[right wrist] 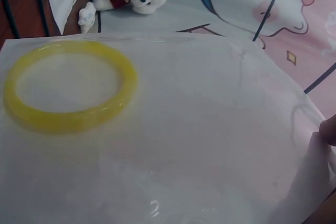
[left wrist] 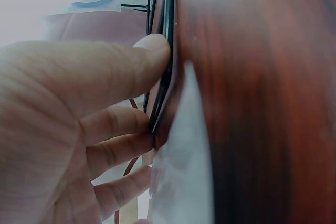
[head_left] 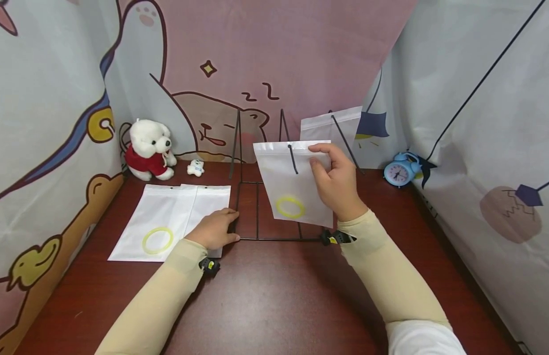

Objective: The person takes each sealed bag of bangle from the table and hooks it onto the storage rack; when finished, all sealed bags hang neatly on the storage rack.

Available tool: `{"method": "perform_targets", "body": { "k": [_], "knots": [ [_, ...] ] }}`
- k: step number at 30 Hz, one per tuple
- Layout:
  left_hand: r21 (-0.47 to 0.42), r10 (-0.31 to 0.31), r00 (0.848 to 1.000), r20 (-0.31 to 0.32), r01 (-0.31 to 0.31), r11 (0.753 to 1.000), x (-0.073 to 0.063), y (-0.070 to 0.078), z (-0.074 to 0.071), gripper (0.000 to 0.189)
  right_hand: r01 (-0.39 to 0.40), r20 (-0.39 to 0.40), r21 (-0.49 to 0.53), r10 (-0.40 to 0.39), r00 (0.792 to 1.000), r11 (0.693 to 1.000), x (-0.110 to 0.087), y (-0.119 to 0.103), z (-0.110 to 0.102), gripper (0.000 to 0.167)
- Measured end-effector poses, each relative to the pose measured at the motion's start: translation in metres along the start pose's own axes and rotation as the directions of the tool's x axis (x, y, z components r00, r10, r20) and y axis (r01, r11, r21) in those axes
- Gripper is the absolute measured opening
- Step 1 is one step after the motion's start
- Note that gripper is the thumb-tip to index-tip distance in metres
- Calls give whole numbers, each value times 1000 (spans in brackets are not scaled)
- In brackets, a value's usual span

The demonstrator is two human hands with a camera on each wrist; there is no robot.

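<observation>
Pinching white bag (head_left: 292, 183) by top right corner with right hand (head_left: 338, 186); seemingly threaded on middle hook (head_left: 293, 160) of black wire rack (head_left: 279, 239), not yet released. Gripping rack's left bar with left hand (head_left: 215, 228). Counting as done: hung bag (head_left: 318, 129) on right hook (head_left: 346, 143). Counting as left: outer bag (head_left: 156, 211) and inner bag (head_left: 208, 203), lying flat side by side toward left edge of tabletop (head_left: 274, 296). Noting left hook (head_left: 235, 143) bare.
</observation>
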State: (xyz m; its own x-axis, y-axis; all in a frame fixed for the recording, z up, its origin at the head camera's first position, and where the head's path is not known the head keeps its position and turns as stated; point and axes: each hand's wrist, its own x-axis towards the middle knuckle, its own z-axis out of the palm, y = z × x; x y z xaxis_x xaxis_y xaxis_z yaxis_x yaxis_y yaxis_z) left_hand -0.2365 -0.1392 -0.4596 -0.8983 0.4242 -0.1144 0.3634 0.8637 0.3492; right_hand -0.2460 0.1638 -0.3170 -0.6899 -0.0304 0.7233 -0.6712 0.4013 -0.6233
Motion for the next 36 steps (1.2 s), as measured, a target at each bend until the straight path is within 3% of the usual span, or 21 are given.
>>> {"method": "perform_targets", "body": {
  "k": [18,27,36],
  "knots": [
    [-4,-2,1000,5,2,1000,-1,1,-1,75,-124,-22,20,124,992,992,47,32,24,27],
    [0,4,1000,5,-4,1000,0,0,0,75,-157,-3,65,157,988,985,61,43,30,27],
    [-4,3,1000,2,-3,1000,-1,0,-1,75,-185,-1,38,185,983,982,71,49,37,27]
  ]
}}
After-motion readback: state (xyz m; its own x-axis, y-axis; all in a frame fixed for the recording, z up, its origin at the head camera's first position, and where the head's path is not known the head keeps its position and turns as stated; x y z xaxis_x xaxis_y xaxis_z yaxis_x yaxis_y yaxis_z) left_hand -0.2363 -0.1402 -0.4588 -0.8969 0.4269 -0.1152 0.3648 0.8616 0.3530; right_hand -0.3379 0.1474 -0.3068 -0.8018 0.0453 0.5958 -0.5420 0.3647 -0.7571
